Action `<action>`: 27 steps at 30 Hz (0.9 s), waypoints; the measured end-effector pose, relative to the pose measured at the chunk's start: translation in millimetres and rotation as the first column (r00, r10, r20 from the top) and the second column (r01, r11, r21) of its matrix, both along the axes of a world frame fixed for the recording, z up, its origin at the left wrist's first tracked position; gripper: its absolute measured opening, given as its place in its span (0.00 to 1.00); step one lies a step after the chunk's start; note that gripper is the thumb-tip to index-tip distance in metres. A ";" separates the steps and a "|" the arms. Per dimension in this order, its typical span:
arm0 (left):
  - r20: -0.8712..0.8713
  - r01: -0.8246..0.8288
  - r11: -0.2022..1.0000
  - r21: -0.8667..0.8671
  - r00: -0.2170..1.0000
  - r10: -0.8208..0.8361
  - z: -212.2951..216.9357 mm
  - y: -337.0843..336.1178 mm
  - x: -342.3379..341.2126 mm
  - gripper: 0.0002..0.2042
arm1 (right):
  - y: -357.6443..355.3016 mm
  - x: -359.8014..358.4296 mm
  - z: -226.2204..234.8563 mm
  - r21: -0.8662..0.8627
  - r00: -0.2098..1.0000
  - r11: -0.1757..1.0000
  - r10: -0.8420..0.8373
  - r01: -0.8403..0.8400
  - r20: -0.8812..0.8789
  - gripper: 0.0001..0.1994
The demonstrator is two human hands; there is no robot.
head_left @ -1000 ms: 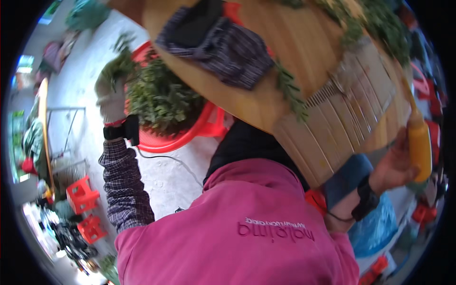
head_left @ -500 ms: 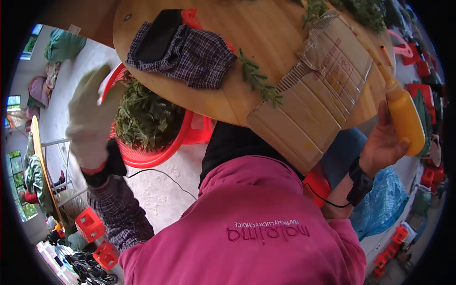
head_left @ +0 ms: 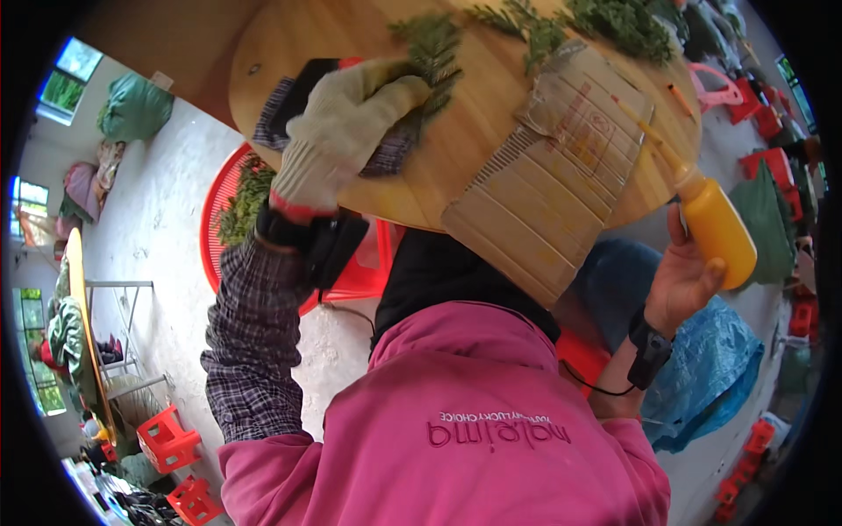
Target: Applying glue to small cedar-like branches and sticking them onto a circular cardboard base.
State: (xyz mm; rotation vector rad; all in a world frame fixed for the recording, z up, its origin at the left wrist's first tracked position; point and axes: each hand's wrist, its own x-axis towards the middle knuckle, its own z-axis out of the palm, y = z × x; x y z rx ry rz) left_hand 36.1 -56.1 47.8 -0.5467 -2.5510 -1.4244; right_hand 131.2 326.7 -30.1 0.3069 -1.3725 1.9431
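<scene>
- Pink fabric of the person's own hooded top [head_left: 474, 421] fills the lower middle of the view, nearest the camera.
- Right hand [head_left: 688, 272], bare and with a dark band on the wrist, has its fingers wrapped round a yellow-orange squeeze bottle [head_left: 721, 230]; the bottle's thin nozzle points up over the edge of the bench [head_left: 351, 26].
- Left hand [head_left: 346, 131], in a pale knitted glove with a checked sleeve below it, reaches up onto the bench. Its fingers curl loosely over a green leafy sprig [head_left: 434, 48]; whether they truly pinch the sprig I cannot tell.
- Under that gloved hand lies a dark checked cloth [head_left: 395, 153], with a black flat object partly hidden beneath it.
- Between the two hands, a worn sheet of ribbed cardboard [head_left: 553, 175] lies on the round wooden bench and hangs over its near edge.
- Beyond the cardboard, more green sprigs [head_left: 614, 22] are scattered at the far side of the bench.
- Below the bench on the left, a red basket [head_left: 215, 219] holding greenery stands on the pale floor.
- Far off at lower left, small red stools [head_left: 171, 438] stand near a metal rack.
</scene>
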 end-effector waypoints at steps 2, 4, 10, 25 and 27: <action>0.221 -0.095 0.943 0.318 0.975 0.024 12.0 -7.8 30.5 0.13 | 1.6 3.1 -1.6 -0.006 1.000 1.000 0.013 -0.013 -0.020 0.36; 0.321 -0.183 0.870 0.458 0.947 0.030 15.9 -19.5 60.1 0.14 | 3.4 9.6 -3.1 0.012 1.000 1.000 0.015 -0.015 -0.011 0.36; 0.348 -0.247 0.368 0.896 0.906 -0.240 -15.5 -58.7 127.0 0.15 | 2.7 8.9 -4.5 -0.025 0.995 0.995 0.098 -0.098 -0.007 0.38; -0.565 0.177 -0.572 0.801 0.538 -0.626 -95.9 -39.4 83.0 0.14 | -41.5 -20.8 8.2 0.126 0.983 0.975 0.180 -0.184 0.042 0.44; -0.631 0.185 -0.631 0.753 0.475 -0.613 -101.1 -26.6 65.5 0.15 | -42.0 -23.1 10.6 0.155 0.983 0.971 0.178 -0.183 0.045 0.46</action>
